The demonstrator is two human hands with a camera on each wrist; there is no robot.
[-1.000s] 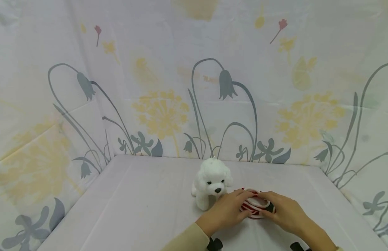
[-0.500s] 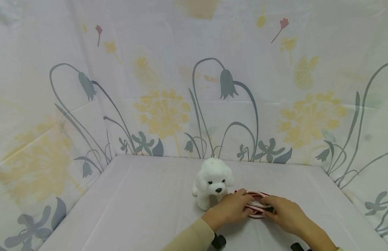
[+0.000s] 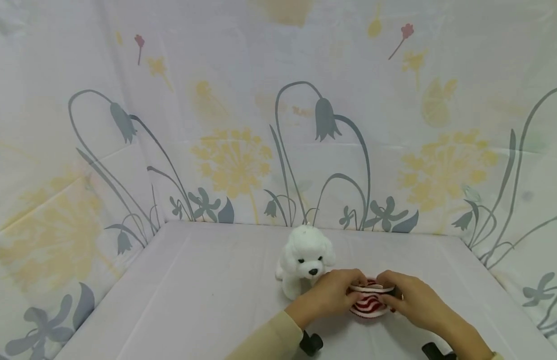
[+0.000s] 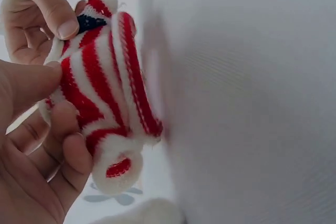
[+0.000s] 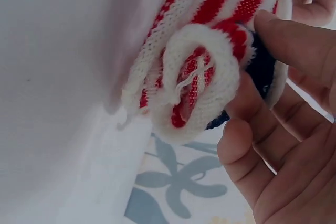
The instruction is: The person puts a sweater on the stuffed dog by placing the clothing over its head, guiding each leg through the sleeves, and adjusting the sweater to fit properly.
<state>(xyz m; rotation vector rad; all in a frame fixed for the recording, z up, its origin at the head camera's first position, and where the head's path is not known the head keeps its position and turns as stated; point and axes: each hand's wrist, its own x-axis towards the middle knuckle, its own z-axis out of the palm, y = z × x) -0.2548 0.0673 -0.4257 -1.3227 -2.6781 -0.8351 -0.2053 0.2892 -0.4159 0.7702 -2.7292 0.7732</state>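
Observation:
A small knitted sweater (image 3: 369, 304), striped red and white with a navy patch, stands bunched up on the white table between both hands. My left hand (image 3: 333, 294) pinches its upper edge on one side between thumb and fingers. On the other side my right hand (image 3: 417, 300) grips it by the navy part (image 5: 261, 72), thumb in front. A white-cuffed sleeve (image 5: 202, 82) sticks out near the right fingers, and a second cuff (image 4: 118, 169) shows below the left fingers. Just behind the left hand, a white plush dog (image 3: 307, 257) stands upright, facing forward, its lower front partly covered.
The white-covered table (image 3: 193, 290) reaches back to a flower-printed cloth backdrop (image 3: 233, 100). Black wrist-camera parts (image 3: 311, 344) hang beneath the left wrist and a black mount (image 3: 436, 351) beneath the right.
The sweater has tipped up, so its wavy striped side now faces the head camera instead of its open rim. Both hands have shifted their fingers to its upper edge. The plush dog stays put.

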